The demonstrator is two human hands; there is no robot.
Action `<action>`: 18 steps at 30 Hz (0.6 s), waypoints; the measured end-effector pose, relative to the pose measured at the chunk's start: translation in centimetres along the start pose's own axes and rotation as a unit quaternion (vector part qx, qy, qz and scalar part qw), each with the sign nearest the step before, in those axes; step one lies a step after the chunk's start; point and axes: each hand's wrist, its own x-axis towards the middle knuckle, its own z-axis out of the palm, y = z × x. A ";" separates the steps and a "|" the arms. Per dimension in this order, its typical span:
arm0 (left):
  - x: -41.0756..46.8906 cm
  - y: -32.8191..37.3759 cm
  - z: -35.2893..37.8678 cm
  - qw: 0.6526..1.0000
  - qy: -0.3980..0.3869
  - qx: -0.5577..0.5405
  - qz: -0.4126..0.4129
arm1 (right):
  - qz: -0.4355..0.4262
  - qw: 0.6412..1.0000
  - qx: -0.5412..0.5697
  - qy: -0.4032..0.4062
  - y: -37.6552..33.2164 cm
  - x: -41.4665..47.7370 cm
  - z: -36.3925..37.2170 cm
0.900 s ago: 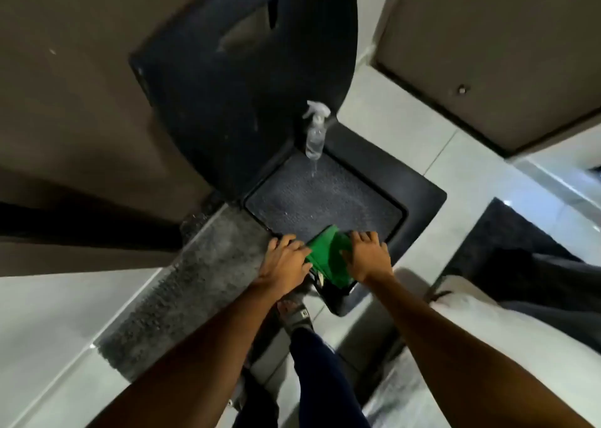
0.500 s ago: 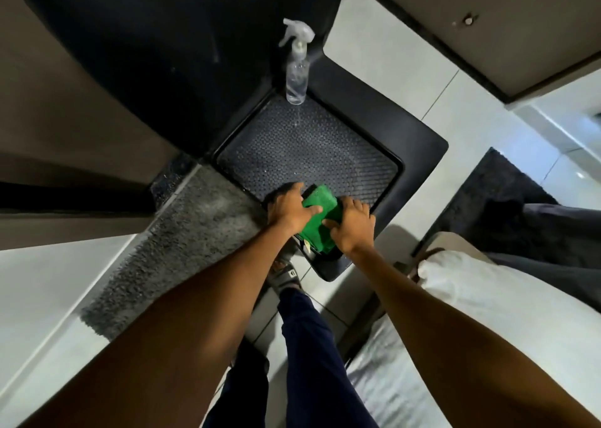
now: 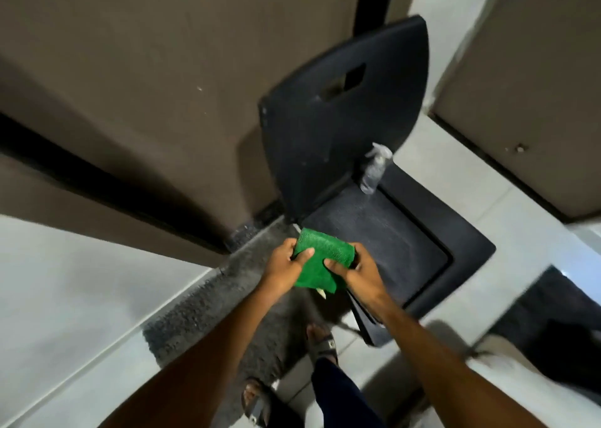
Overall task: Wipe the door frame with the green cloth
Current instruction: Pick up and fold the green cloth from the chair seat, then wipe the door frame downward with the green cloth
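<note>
A smooth brown door (image 3: 146, 69) fills the left. At centre, the left hand (image 3: 286, 270) and right hand (image 3: 359, 273) pinch a folded, nubby green cloth (image 3: 320, 260), thumbs on top, above a speckled grey mat (image 3: 208, 313). To the right stands a curved black plastic chair (image 3: 344, 108), a clear spray bottle (image 3: 374, 169) on its textured seat.

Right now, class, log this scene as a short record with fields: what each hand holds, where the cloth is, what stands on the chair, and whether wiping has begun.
left hand: left hand grips the left edge of the green cloth
right hand: right hand grips its right edge
cloth position: held in the air in front of the person, above the front of the black chair, touching no door surface
on chair seat: clear spray bottle, upright by the backrest
nearest door: brown door to the left
wiping: not started
</note>
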 end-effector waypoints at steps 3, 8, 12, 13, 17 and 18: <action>-2.0 1.1 -5.1 0.995 0.084 -0.038 0.025 | -0.089 0.995 -0.033 0.013 -3.7 -0.7 4.4; -7.9 4.2 -15.2 0.956 0.243 -0.035 0.158 | -0.304 0.948 -0.087 0.038 -13.9 -4.0 12.2; -14.0 8.6 -23.2 0.887 0.354 0.107 0.276 | -0.480 0.871 -0.094 0.052 -23.6 -8.1 17.2; -15.6 10.0 -25.5 0.854 0.397 0.151 0.302 | -0.520 0.848 -0.087 0.053 -26.6 -9.6 18.4; -20.7 14.7 -33.0 0.726 0.522 0.288 0.343 | -0.633 0.769 -0.084 0.039 -35.7 -14.9 22.2; -22.0 16.1 -35.0 0.700 0.542 0.313 0.345 | -0.661 0.745 -0.083 0.029 -38.0 -16.3 23.2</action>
